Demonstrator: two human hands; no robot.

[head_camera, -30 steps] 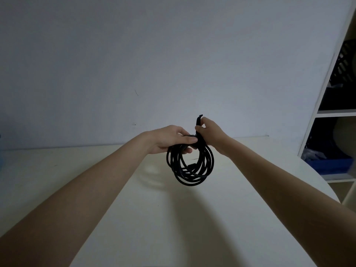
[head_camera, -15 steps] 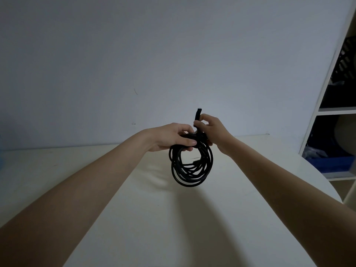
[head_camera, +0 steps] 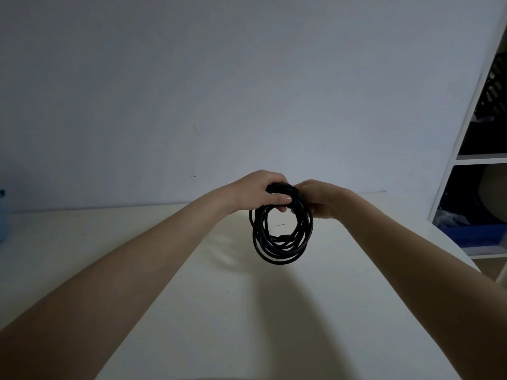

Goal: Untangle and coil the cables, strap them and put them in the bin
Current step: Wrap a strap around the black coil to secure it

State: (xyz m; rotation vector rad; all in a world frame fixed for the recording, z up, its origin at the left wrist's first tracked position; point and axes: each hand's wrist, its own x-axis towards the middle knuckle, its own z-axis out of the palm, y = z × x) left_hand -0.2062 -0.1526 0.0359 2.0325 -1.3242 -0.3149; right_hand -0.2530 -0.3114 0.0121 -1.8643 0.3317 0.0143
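The strap end that stood up above the right hand (head_camera: 319,200) a moment ago no longer shows. Both hands curl around the top of the black cable coil (head_camera: 281,234), the left hand (head_camera: 260,192) with thumb across it, holding it above the desk (head_camera: 208,311).

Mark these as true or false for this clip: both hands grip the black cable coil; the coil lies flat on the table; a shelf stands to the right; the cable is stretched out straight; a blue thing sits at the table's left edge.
1. Both the left hand and the right hand grip the cable coil. True.
2. The coil lies flat on the table. False: it hangs from the hands above the table.
3. A shelf stands to the right. True.
4. The cable is stretched out straight. False: it is wound in loops.
5. A blue thing sits at the left edge. True.
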